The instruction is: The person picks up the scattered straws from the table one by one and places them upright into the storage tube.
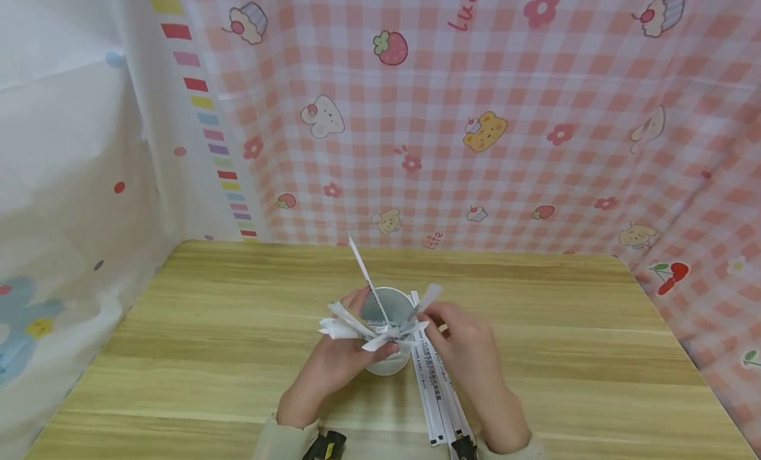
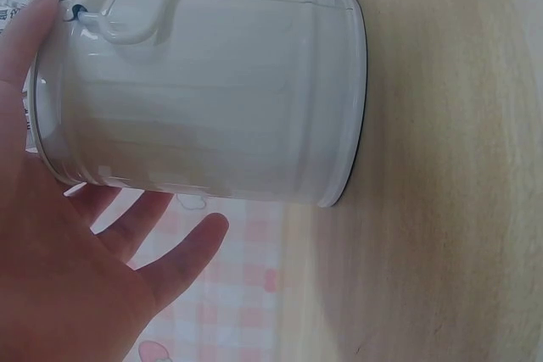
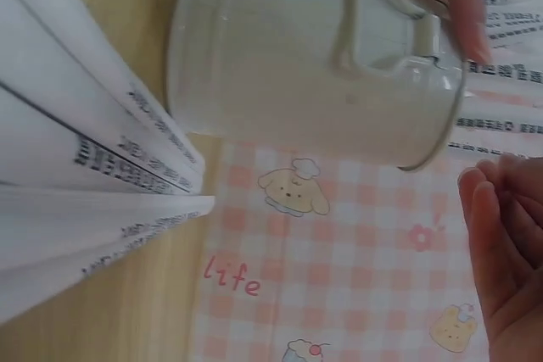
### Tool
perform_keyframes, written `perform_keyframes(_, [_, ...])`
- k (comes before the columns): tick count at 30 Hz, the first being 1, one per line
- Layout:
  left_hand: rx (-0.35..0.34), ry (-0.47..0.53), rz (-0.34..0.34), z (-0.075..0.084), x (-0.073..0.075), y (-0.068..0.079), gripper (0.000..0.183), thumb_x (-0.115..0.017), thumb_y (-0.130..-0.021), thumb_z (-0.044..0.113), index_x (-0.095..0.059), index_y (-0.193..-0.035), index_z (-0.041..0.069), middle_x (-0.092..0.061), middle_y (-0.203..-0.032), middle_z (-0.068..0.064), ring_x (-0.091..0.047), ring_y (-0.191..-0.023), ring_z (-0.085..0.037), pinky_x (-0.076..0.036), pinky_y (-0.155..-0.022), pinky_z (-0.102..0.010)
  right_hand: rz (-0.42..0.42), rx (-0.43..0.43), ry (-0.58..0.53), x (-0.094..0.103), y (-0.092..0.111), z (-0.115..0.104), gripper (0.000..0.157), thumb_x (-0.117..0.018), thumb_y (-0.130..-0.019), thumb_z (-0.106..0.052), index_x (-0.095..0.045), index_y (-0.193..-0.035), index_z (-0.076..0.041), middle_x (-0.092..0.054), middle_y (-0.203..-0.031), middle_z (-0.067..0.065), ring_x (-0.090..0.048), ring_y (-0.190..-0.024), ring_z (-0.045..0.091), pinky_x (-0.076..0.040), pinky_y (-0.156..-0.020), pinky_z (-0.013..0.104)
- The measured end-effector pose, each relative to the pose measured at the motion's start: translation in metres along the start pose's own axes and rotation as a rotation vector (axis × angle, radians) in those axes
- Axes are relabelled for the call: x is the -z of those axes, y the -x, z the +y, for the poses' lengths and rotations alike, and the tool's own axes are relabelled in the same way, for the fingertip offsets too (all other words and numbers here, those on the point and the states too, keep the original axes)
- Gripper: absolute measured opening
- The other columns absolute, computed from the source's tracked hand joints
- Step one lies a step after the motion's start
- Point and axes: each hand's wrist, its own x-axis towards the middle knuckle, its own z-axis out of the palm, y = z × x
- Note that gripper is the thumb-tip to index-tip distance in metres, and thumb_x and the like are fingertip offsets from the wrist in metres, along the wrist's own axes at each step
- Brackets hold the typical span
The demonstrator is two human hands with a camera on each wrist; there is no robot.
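Note:
A white pail (image 1: 388, 365) with a small loop handle (image 2: 161, 6) stands on the table, tilted in the wrist views only by the camera angle. My left hand (image 1: 340, 366) grips its rim, thumb on the near side and the other fingers round the far side. Several paper-wrapped straws stick out of the mouth, and one thin straw (image 1: 365, 269) stands taller than the others. At the pail's right, my right hand (image 1: 466, 338) has thumb and fingertips together beside a white wrapper end (image 1: 429, 297). Whether it pinches that wrapper is hidden.
More printed, paper-wrapped straws (image 1: 433, 388) lie in a bundle on the wooden table (image 1: 226, 341), between the pail and my right forearm. Behind the table hangs a pink checked cloth (image 1: 440, 176); a white cloth (image 1: 77, 182) hangs at the left.

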Motion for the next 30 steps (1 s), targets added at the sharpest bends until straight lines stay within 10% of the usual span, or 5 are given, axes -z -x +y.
perform_keyframes(10, [0.015,0.016,-0.007,0.001,0.001,0.001,0.09,-0.069,-0.069,0.051,-0.026,-0.14,0.016,-0.032,-0.136,-0.007,-0.033,-0.122,-0.024,-0.034,-0.095,-0.047,-0.181,-0.083,0.065,-0.004,0.002,0.002,0.018,-0.07,-0.074,-0.007,-0.066,-0.09,-0.014,-0.063,-0.08,-0.007,-0.055,-0.066,0.002,-0.046,-0.056,0.018])
perform_keyframes(20, [0.026,0.001,0.002,0.0,-0.001,0.001,0.093,-0.066,-0.068,0.056,-0.027,-0.14,0.013,-0.032,-0.136,-0.007,-0.033,-0.123,-0.023,-0.033,-0.096,-0.045,-0.168,-0.212,0.102,0.016,-0.002,0.021,0.015,-0.063,-0.083,-0.024,-0.065,-0.093,-0.012,-0.061,-0.077,-0.005,-0.056,-0.068,0.01,-0.049,-0.057,0.03])
perform_keyframes(30, [0.019,0.011,0.002,0.0,0.0,0.002,0.093,-0.066,-0.068,0.056,-0.027,-0.14,0.011,-0.032,-0.136,-0.008,-0.033,-0.122,-0.024,-0.033,-0.096,-0.046,-0.421,-0.4,0.086,0.024,0.003,0.046,0.023,-0.06,-0.085,-0.026,-0.065,-0.099,-0.009,-0.063,-0.085,-0.001,-0.058,-0.076,0.014,-0.047,-0.066,0.034])
